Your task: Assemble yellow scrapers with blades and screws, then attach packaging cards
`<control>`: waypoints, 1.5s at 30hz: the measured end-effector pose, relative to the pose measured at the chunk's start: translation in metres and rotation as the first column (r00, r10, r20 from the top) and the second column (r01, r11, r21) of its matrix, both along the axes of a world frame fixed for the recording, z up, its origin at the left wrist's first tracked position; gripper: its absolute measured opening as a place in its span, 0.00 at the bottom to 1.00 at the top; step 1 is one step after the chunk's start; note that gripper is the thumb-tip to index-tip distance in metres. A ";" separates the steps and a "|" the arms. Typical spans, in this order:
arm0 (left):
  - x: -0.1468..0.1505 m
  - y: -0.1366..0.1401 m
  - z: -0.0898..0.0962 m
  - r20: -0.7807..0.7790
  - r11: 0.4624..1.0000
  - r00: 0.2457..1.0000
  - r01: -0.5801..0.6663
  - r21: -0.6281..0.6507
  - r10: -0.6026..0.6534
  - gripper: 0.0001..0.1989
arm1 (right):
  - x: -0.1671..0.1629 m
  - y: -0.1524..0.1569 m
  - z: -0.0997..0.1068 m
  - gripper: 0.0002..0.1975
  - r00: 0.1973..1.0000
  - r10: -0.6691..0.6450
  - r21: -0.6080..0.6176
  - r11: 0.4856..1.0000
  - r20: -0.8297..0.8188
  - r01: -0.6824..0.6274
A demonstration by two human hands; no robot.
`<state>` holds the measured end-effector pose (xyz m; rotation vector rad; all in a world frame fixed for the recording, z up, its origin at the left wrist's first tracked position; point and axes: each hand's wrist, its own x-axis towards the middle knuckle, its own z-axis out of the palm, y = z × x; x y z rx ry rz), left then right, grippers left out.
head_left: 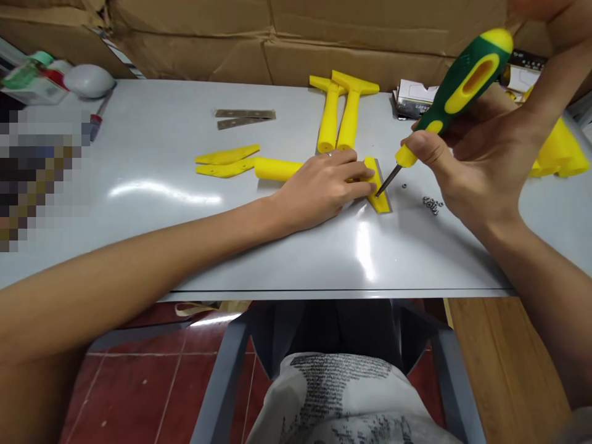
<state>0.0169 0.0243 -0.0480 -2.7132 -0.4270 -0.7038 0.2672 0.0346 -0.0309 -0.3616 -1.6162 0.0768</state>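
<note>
A yellow plastic scraper (277,169) lies sideways on the table, its head toward the right with a thin metal blade along the edge. My left hand (319,185) is closed over its neck, fingers pressing near the head. My right hand (494,154) grips a green and yellow screwdriver (462,86), tilted, its tip touching the scraper's head. Whether a screw sits under the tip is too small to tell. Right of the head are a small pile of screws (432,205) and one loose screw (404,185).
Behind are two yellow scraper handles (350,117) and two metal blades (245,115). Yellow cover strips (226,161) lie left of the held scraper. Small boxes (414,98) and more yellow parts (557,148) stand at right. Cardboard (194,49) lines the table's back.
</note>
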 end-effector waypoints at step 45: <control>0.000 -0.001 0.001 0.021 1.000 1.000 0.000 0.030 0.000 0.13 | -0.007 -0.012 0.004 0.31 0.995 0.097 -0.215 0.972 -0.006 -0.096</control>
